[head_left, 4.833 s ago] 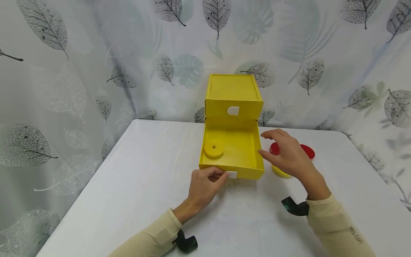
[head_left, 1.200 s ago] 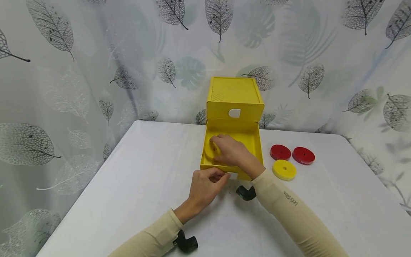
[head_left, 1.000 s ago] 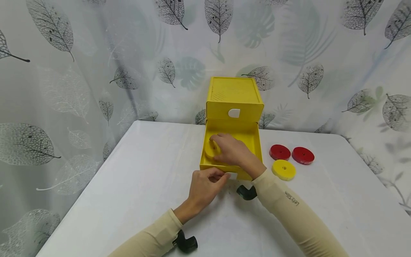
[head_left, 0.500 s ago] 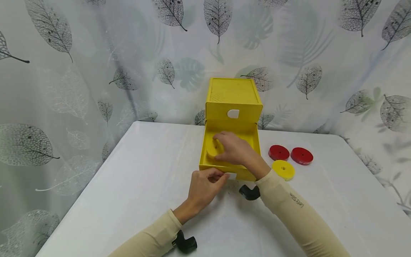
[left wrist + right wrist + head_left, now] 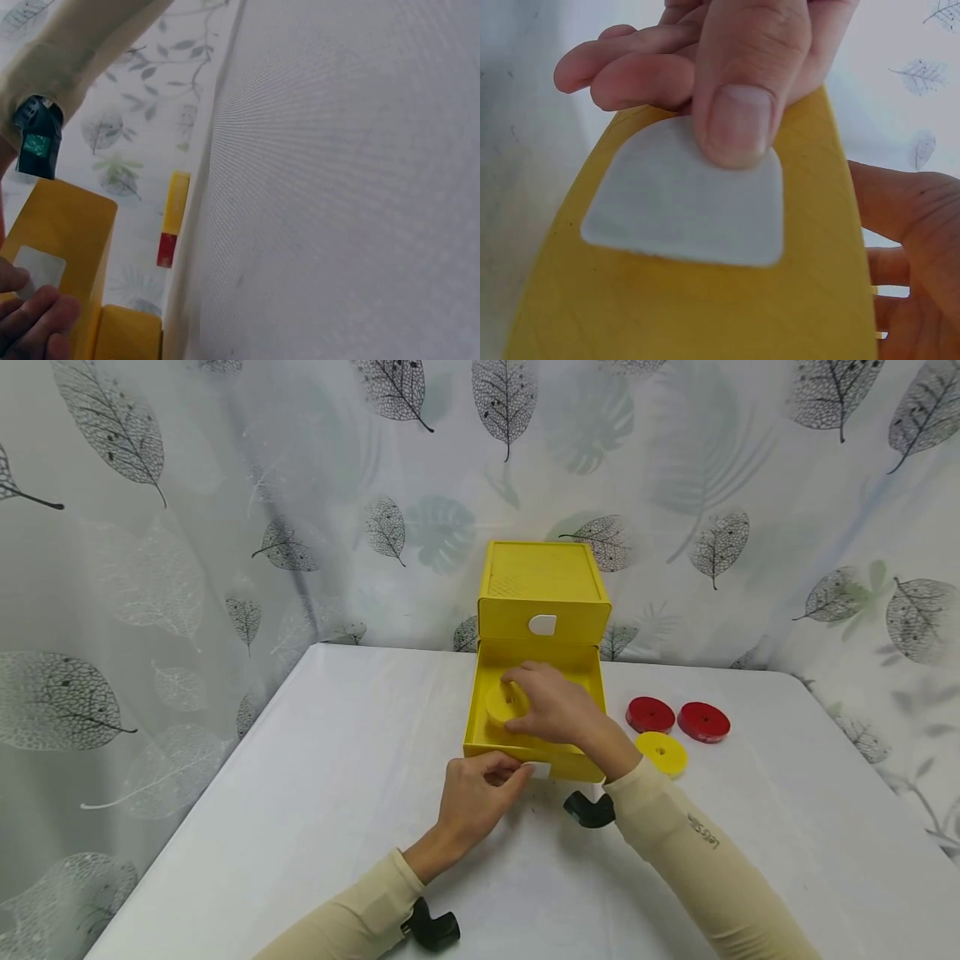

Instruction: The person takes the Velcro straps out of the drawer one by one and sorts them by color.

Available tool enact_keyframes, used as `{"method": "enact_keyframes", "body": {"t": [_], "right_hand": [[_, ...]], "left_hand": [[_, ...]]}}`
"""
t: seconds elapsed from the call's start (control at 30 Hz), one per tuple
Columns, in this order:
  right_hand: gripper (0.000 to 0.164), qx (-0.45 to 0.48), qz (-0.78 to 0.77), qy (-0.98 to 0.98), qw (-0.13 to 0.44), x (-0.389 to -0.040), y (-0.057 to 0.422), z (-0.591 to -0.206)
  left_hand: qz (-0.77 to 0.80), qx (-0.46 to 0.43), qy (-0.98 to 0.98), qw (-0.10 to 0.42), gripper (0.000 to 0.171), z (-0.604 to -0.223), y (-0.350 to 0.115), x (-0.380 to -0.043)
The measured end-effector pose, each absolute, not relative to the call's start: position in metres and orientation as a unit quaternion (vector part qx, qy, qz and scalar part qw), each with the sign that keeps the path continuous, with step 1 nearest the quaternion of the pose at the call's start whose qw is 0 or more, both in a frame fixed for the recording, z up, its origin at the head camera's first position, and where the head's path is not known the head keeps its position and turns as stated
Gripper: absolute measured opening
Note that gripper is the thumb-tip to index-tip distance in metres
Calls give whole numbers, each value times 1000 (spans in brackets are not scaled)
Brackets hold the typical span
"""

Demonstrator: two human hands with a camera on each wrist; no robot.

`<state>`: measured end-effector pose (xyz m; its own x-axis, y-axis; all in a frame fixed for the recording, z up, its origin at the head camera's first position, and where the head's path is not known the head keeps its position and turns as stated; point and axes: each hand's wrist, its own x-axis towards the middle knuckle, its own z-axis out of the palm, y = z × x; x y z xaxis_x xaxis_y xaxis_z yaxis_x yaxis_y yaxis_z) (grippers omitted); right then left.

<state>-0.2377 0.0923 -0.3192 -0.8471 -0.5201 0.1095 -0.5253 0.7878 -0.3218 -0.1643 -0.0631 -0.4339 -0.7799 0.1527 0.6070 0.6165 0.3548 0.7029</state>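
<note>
A yellow drawer (image 5: 592,689) stands pulled out below the yellow box (image 5: 546,572). My left hand (image 5: 480,797) is at its front and pinches the white tab (image 5: 539,770); the left thumb (image 5: 742,124) lies on the tab in the right wrist view. Inside the drawer, toward its left, is a round yellow disc (image 5: 497,704) with a small centre hole. My right hand (image 5: 558,710) reaches in from the right and grips this disc, fingers at its far edge and thumb at its near edge. In the right wrist view that hand (image 5: 922,240) is partly hidden by the drawer front.
Right of the drawer, two red discs (image 5: 703,722) and another yellow disc (image 5: 662,752) lie on the white table (image 5: 315,777). A leaf-patterned curtain (image 5: 300,485) hangs behind and at the sides. A second white tab (image 5: 542,625) is on the box's upper front.
My right hand has come from beside the drawer into it and taken hold of the yellow disc. Over the last second hand and disc shifted slightly right. My left hand has stayed on the tab.
</note>
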Motion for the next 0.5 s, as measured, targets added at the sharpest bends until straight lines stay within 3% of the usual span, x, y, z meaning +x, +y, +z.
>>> {"method": "enact_keyframes", "body": {"t": [0.5], "right_hand": [[65, 269, 190, -944, 21, -229, 99, -307]], "left_hand": [[-513, -240, -794, 221, 12, -433, -63, -164]]}}
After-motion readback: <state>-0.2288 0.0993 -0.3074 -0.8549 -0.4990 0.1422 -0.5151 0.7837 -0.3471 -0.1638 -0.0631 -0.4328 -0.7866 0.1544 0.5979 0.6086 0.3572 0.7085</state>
